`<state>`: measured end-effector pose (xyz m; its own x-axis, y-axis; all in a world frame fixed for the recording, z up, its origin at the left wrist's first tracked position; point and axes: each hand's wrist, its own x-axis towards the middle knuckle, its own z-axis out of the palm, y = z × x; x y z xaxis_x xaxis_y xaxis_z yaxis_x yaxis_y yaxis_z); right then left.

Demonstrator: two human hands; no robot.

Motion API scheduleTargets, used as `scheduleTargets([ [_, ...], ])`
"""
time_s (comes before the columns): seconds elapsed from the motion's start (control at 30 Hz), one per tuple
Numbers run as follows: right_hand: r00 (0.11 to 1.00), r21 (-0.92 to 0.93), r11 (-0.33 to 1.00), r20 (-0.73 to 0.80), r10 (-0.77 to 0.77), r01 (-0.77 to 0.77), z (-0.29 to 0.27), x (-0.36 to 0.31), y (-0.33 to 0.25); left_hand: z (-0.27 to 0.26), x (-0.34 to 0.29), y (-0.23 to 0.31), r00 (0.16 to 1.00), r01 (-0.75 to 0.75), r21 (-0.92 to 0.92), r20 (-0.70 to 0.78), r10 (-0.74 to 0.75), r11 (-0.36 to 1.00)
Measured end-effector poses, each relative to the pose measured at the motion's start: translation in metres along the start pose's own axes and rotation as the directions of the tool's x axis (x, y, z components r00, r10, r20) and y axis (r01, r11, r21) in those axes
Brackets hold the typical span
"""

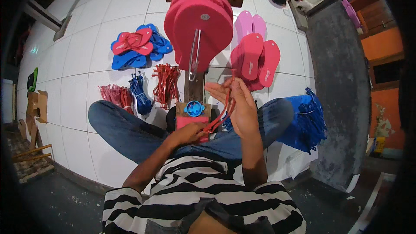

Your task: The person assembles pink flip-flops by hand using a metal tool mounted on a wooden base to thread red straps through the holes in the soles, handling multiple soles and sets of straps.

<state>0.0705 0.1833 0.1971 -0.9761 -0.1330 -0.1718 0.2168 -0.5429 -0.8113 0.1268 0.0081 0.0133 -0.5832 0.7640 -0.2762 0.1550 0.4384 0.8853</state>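
Observation:
A red flip-flop strap (pixel 226 115) stretches between my hands above my lap. The fingers of my left hand (pixel 189 133) are closed around its lower end. Up and to the right, my right hand (pixel 241 106) pinches the other end between thumb and forefinger, the tip pointing upward. Right in front of me a stack of red flip-flop soles (pixel 182 30) stands with a long metal needle-like loop (pixel 195 56) against the top one. Beneath it, a small blue round container (pixel 194 108) rests on a wooden block, beside a red pad (pixel 186 122) partly hidden by my left hand.
Bundles of red straps (pixel 167 84) and blue straps (pixel 139 93) lie left of the wooden beam. Finished blue and red flip-flops (pixel 132 43) are farther left. Loose red soles (pixel 251 58) and pink soles (pixel 244 26) lie right; more blue straps (pixel 310 119) sit by my right knee.

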Motion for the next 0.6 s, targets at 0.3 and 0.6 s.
scheduleTargets([
  [0.3,0.997,-0.228,0.971,-0.006,0.074,-0.073,0.008,-0.005,0.022,-0.071,-0.028,0.107,0.932,-0.013,-0.577,-0.303,-0.2,0.816],
  [0.6,0.986,-0.79,0.592,0.153,-0.061,0.159,0.015,-0.03,0.028,-0.078,-0.058,0.128,0.701,-0.253,-0.731,-0.59,-0.4,0.634],
])
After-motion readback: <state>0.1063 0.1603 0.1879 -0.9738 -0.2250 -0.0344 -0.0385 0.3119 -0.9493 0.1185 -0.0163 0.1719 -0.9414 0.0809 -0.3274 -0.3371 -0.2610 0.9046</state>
